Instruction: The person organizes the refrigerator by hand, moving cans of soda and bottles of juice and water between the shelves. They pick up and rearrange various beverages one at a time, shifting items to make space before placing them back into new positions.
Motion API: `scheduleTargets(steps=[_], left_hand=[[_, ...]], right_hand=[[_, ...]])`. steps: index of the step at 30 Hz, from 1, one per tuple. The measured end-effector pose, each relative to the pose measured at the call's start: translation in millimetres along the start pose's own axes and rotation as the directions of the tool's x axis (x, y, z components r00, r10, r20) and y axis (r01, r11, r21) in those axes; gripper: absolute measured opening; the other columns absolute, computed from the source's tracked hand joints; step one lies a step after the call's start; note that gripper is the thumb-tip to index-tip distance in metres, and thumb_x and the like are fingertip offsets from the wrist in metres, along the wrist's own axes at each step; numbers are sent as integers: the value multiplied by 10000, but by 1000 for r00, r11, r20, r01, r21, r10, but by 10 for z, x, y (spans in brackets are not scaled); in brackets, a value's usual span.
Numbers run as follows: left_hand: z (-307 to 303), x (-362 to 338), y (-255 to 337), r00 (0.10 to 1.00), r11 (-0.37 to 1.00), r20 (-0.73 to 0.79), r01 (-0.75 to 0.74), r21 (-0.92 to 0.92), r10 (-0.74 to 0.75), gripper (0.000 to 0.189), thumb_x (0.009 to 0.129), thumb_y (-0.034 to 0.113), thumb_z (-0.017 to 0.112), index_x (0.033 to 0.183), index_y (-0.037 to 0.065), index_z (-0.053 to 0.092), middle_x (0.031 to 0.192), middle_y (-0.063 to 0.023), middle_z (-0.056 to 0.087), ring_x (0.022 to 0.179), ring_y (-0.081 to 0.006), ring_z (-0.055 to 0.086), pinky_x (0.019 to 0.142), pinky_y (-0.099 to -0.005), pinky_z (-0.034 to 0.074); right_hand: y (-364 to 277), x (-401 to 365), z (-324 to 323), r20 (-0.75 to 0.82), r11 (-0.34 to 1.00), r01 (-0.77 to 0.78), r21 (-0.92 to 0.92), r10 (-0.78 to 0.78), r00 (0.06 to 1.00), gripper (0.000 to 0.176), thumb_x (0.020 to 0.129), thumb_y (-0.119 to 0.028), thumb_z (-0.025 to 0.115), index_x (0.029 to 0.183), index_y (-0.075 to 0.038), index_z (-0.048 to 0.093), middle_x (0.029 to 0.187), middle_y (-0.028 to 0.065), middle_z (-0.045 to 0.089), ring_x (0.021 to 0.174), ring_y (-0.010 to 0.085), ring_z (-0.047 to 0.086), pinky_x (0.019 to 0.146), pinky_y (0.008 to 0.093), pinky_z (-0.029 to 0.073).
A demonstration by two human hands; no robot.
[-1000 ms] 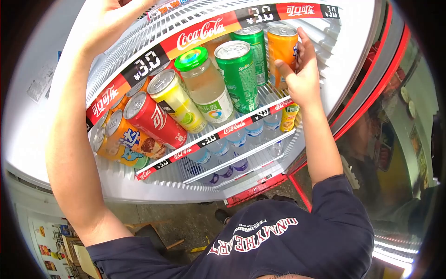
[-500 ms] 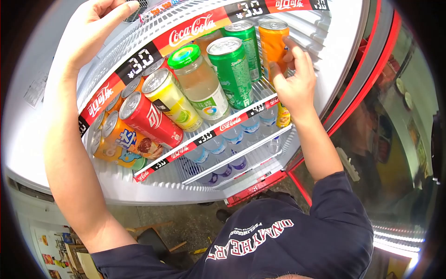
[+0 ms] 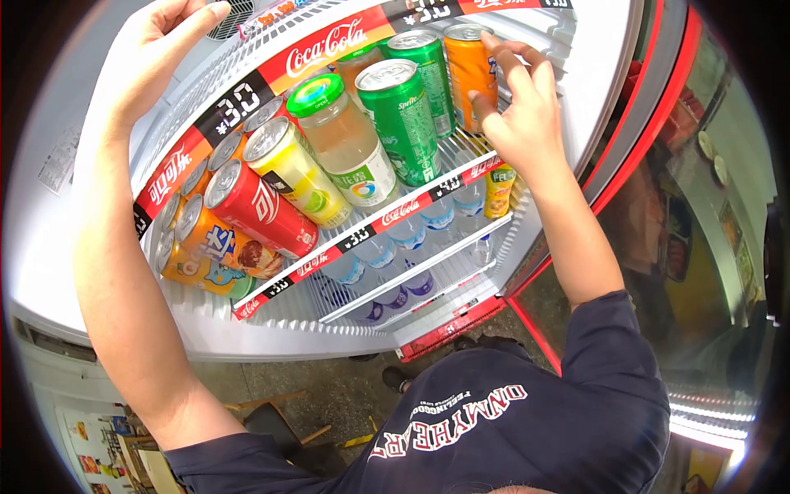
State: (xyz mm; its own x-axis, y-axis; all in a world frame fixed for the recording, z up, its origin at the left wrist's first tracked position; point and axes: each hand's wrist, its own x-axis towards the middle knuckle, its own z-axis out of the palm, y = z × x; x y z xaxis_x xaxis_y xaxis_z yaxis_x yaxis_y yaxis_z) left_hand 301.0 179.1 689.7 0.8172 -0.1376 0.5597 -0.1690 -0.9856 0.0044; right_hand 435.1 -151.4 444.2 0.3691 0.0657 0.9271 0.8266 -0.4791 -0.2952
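Note:
My right hand [image 3: 522, 95] is at the orange can [image 3: 470, 70] at the right end of the shelf, fingers apart, with fingertips at its top edge and side. Left of it stand two green Sprite cans [image 3: 401, 119], one behind the other. A glass bottle with a green lid [image 3: 347, 148], a yellow can [image 3: 295, 169] and a red can [image 3: 259, 206] follow to the left. My left hand [image 3: 177, 29] is raised at the upper left by the upper shelf, its thumb stretched out; whether it holds anything is hidden.
Several orange cans [image 3: 218, 247] fill the shelf's left end. Bottles stand on lower shelves, with a small yellow bottle [image 3: 499, 191] at the right. The upper shelf's price strip [image 3: 325, 49] crosses above the cans. The red-edged door [image 3: 650, 123] is open on the right.
My right hand's fingers have shifted up to the orange can's top edge and spread a little. The view has shifted slightly, and my left hand keeps much the same pose.

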Motion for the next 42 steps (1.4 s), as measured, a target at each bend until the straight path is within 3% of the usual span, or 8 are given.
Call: scheduleTargets(steps=[6,12,15,18,21,30,39,42], left_hand=[[14,24,-50,1000,998,14,9,62,-10,377,995,375,673,780,106,520,694,93,440,660,-17,369,602,-235,323],[105,-174,744,982,993,-150,117,14,-113,281,887,167,716,670,54,578,610,8,554,599,-74,488,551,-295,411],[115,-184,784,984,994,-147,105,-7,-105,291,888,171,712,662,57,569,605,13,544,595,-74,480,548,-295,405],[114,-189,764,985,995,-139,94,-38,-98,298,890,174,709,656,61,563,605,14,546,595,-73,479,549,-291,404],[116,-169,712,986,995,-140,85,-57,-92,305,893,174,708,652,65,558,605,14,549,594,-71,478,550,-288,402],[117,-166,694,984,996,-154,80,-37,-85,322,897,182,713,646,66,548,606,16,548,593,-70,469,553,-285,398],[101,-168,698,983,996,-160,84,-20,-86,333,898,180,713,640,70,535,597,30,506,583,-65,437,539,-282,373],[94,-172,709,983,995,-153,97,-35,-101,339,897,184,715,635,72,531,596,32,497,585,-66,433,539,-286,369]], right_hand=[[3,124,9,113,998,-56,-33,59,992,666,817,-104,769,1441,-233,575,1270,147,580,1110,314,634,930,411,550],[83,345,179,297,970,-209,-121,236,925,606,840,-117,755,1411,-195,567,998,128,661,840,271,680,762,382,567],[161,401,231,306,987,-124,-105,151,940,540,845,-141,759,1352,-146,572,1024,138,667,897,297,677,795,401,558],[31,479,141,413,983,-155,-97,181,893,548,976,-180,564,1486,-40,418,1308,235,624,1189,376,617,1022,421,499],[136,436,263,330,995,-61,-74,82,941,630,857,-31,621,1452,-24,416,1190,283,634,1085,435,636,940,452,529],[251,649,442,496,976,-161,-146,213,841,474,914,-125,531,1384,-125,471,1077,289,672,949,488,661,816,517,537],[399,725,699,408,999,-42,35,24,913,423,950,-228,586,1342,-90,506,1077,265,689,1031,457,653,860,513,523],[352,783,677,484,991,-78,-107,121,867,360,958,-236,575,1277,-68,560,1098,254,686,1012,454,656,859,513,525]])
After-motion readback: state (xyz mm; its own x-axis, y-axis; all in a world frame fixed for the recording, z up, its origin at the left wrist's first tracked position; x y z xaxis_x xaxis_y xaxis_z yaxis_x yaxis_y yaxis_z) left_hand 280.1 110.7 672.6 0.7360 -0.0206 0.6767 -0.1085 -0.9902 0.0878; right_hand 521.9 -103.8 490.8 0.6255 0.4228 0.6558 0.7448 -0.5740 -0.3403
